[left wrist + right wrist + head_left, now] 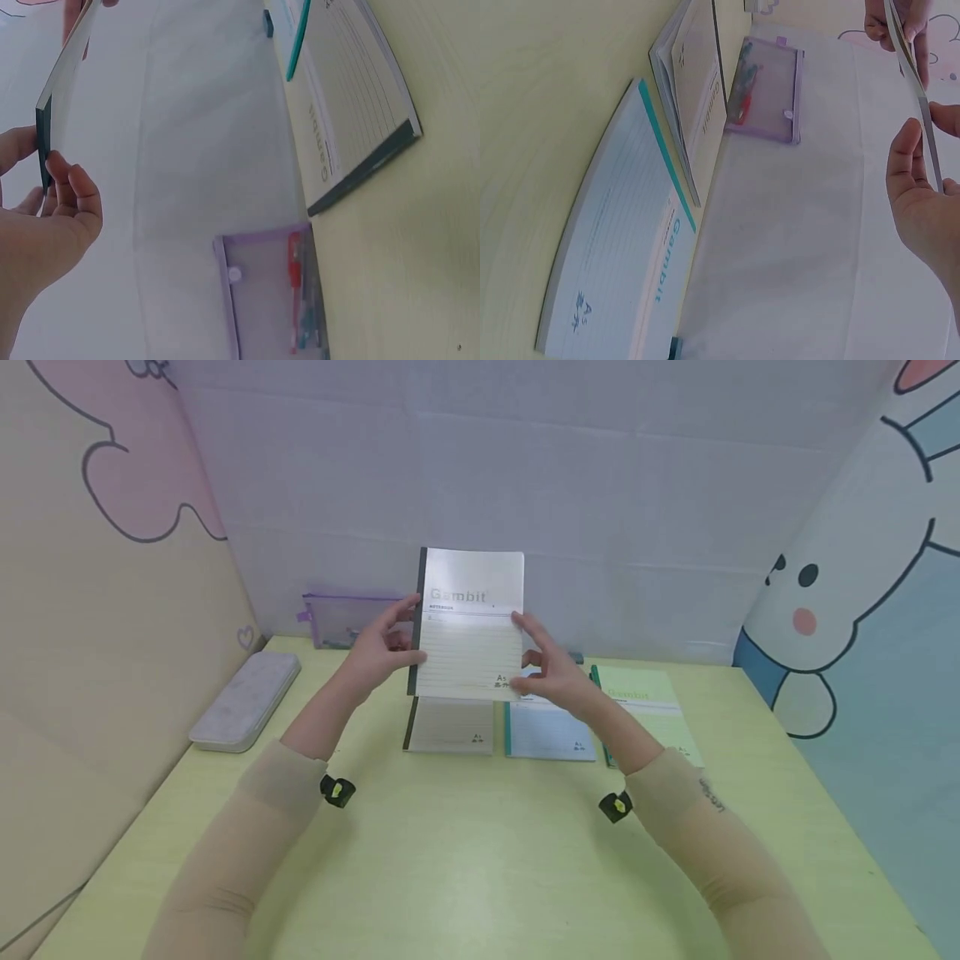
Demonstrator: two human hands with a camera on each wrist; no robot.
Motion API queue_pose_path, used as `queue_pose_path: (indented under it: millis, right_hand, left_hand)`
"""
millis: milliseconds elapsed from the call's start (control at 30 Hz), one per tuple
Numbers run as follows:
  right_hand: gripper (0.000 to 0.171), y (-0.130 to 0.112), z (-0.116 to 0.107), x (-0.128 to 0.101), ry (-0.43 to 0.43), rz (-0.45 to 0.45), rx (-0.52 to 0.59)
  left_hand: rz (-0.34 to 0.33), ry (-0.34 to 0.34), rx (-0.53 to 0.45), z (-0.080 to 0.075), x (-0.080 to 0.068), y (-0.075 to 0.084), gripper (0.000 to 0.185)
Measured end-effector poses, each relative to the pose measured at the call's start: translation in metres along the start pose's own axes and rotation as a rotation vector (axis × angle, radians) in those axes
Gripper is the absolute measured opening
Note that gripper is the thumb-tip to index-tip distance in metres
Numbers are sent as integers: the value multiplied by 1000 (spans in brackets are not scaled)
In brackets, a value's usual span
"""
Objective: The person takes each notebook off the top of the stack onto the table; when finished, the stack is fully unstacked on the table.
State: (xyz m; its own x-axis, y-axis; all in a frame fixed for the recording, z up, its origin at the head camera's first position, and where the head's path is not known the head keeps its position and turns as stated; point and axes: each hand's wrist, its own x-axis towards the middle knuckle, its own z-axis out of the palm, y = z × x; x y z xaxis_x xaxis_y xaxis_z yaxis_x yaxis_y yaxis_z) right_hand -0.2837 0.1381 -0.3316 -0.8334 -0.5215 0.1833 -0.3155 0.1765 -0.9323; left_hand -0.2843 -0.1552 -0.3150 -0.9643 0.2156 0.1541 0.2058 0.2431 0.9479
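Note:
Both hands hold up a white notebook [471, 635] with a dark spine, its cover reading "Gambit", above the table. My left hand [378, 647] grips the spine edge, thumb on the cover and fingers behind. At the opposite edge my right hand [553, 668] pinches it near the lower corner. The left wrist view shows the raised notebook [56, 97] nearly edge-on. Below it lies a grey-white notebook [450, 727] with a dark spine, partly covered in the head view. To its right is a blue notebook [551, 731], overlapped by the right hand.
A green notebook [647, 706] lies farther right, partly behind the right forearm. On the left stands a grey pencil case [246, 702]. A clear purple-edged pouch [337, 622] with pens leans at the back wall. Printed cloth walls enclose the table [480, 860].

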Motion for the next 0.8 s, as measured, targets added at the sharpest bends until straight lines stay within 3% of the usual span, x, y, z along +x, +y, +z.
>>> queue_pose_path:
  millis: [200,400,633,800]
  right_hand:
    - [89,2,27,14,5,-12,18]
    - [87,-12,60,20,-15,47,119]
    - [75,5,92,36,32,78,185]
    - [67,31,118,52,81,108,206]
  left_hand:
    - [21,66,3,-22,-13,-20,81]
    - [5,125,15,-38,-28,-40,80]
    - [-2,121,63,-63,-39,-62,79]
    - [-51,106,130,-82,-44,-76,79]
